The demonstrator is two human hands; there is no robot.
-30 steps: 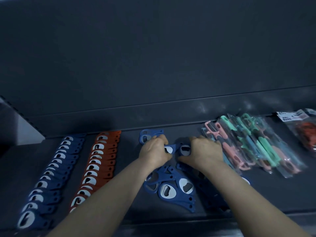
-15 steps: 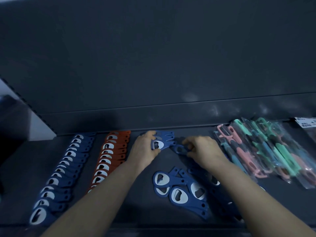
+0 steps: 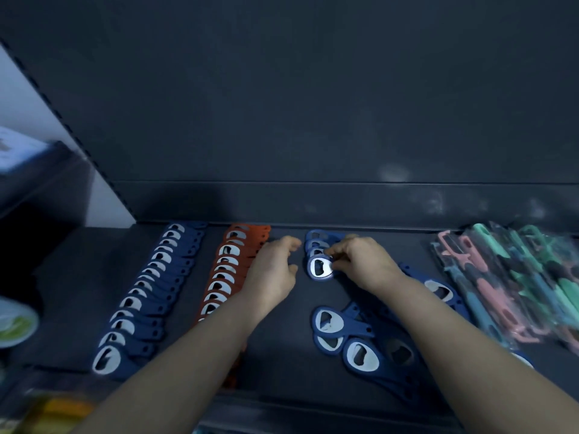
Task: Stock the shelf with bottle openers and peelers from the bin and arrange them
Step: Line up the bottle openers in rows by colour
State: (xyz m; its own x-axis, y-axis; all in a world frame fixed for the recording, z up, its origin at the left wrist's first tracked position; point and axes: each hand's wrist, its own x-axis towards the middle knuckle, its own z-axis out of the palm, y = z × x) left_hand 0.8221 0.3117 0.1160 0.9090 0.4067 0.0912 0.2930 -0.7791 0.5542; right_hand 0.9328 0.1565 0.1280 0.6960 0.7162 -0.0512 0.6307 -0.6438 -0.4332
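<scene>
Back edge: the back lip (image 3: 344, 202) runs the whole width of the shelf (image 3: 282, 355); all three rows start just at its foot.
Front edge: the front edge (image 3: 313, 402) is crossed by both forearms.
Left edge: a slanting perforated upright (image 3: 62, 126) closes that side, well apart from the rows.
Blue row (image 3: 150, 296): overlapping openers run from the lip towards the front, with a narrow bare strip on their right.
Orange row (image 3: 232, 267): parallel to the blue one; its near part is hidden by the left forearm.
New row (image 3: 315, 244): a few blue openers at the back, right of the orange row.
Opener (image 3: 320, 268): lies at the front of the new row, metal face up.
Right hand (image 3: 363, 264): its fingertips pinch the opener's right side.
Left hand (image 3: 272, 270): fingers loosely spread, holding nothing, over the bare gap between the orange row and the new row.
Pile (image 3: 360, 349): loose blue openers lie near the front, partly under the right forearm.
Peelers (image 3: 507, 286): bagged and overlapping at the far right.
Open room: bare shelf lies between the new row and the pile, and left of the pile up to the left forearm.
Change: half a second ago the left hand gripped an opener at the back; it has let go and drawn left. The right hand's opener has moved from beside the row to its front.
</scene>
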